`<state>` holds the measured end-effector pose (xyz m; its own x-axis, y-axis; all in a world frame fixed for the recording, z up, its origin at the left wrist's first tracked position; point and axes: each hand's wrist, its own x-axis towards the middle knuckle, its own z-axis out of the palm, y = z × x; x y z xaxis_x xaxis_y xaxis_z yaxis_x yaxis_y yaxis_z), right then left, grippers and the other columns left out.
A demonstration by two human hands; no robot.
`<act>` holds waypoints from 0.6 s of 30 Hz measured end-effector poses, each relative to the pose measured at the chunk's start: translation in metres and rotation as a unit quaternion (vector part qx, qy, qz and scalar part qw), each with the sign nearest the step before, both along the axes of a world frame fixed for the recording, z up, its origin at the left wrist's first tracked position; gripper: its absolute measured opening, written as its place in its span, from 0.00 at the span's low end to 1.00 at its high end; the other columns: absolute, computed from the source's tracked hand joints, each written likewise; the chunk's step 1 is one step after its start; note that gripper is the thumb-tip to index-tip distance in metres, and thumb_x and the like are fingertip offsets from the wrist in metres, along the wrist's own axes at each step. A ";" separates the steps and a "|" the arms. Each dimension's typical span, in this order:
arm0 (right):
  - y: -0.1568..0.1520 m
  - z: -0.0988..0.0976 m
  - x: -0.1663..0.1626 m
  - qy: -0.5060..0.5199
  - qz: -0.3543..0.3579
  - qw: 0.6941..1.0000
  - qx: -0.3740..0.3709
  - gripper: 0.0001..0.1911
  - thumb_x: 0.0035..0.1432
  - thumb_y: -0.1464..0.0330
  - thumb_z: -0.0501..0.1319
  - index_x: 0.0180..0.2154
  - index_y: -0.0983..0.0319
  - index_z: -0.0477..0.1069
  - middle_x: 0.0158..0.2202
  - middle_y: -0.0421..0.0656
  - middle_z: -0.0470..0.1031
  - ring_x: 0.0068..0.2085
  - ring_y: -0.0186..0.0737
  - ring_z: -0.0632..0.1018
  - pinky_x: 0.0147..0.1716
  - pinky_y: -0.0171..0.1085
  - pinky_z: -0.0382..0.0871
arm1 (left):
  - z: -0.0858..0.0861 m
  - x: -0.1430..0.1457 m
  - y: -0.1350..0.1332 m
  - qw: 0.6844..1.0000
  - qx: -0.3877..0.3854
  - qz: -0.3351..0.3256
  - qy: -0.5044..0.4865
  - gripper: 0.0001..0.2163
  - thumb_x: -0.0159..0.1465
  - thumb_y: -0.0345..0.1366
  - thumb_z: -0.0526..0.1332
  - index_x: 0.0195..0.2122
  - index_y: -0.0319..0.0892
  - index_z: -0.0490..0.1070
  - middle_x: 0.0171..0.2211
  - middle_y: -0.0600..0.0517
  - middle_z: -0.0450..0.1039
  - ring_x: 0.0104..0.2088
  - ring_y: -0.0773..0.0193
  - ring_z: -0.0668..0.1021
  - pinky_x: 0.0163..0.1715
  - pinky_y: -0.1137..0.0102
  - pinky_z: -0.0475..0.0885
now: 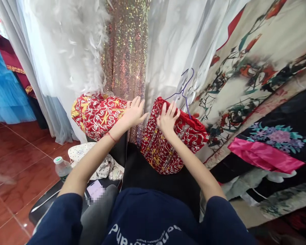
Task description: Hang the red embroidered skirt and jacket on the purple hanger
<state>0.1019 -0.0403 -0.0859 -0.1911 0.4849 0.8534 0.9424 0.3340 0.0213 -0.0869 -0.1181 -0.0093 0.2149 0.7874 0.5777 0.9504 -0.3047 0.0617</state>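
A folded red garment with gold and silver embroidery lies at the left on a dark seat. Its right end is touched or overlapped by my left hand, whose fingers are stretched out; contact is hard to make out. To the right, a second red embroidered piece stands folded, with a purple hanger sticking up from its top edge. My right hand rests on the upper left of that piece, fingers spread over the cloth. Neither hand is wrapped around anything.
Behind hang a white feathered dress, a gold sequin dress and a flower-print cloth. At the left are a water bottle, a phone and a white dotted cloth. Pink satin hangs at the right.
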 end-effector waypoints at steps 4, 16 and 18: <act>0.017 -0.001 0.046 0.009 -0.052 0.994 -0.096 0.34 0.63 0.69 0.50 0.65 0.84 0.56 0.57 0.73 0.68 0.59 0.66 0.69 0.60 0.63 0.55 | 0.009 0.049 0.047 0.999 -0.008 -0.012 -0.050 0.28 0.70 0.44 0.52 0.66 0.28 0.60 0.67 0.28 0.60 0.69 0.39 0.61 0.67 0.46 0.53; 0.033 0.001 0.127 -0.024 0.105 0.992 -0.067 0.16 0.66 0.60 0.51 0.43 0.64 0.71 0.40 0.51 0.76 0.45 0.49 0.72 0.55 0.50 0.60 | -0.014 0.053 0.094 0.995 -0.007 -0.052 -0.087 0.20 0.75 0.41 0.42 0.36 0.42 0.71 0.43 0.43 0.79 0.48 0.55 0.78 0.54 0.62 0.66; 0.025 -0.006 0.119 0.021 0.098 0.995 -0.013 0.18 0.65 0.60 0.53 0.48 0.66 0.70 0.47 0.55 0.75 0.51 0.53 0.71 0.58 0.52 0.58 | -0.015 0.050 0.094 0.995 -0.025 -0.056 -0.084 0.21 0.75 0.43 0.41 0.33 0.44 0.68 0.40 0.45 0.79 0.43 0.56 0.79 0.46 0.64 0.68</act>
<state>0.2209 -0.0152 -0.0921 -0.2477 0.4643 0.8503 0.8593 0.5107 -0.0286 -0.0371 -0.0240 -0.0239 0.2061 0.7923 0.5742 0.8856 -0.4006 0.2349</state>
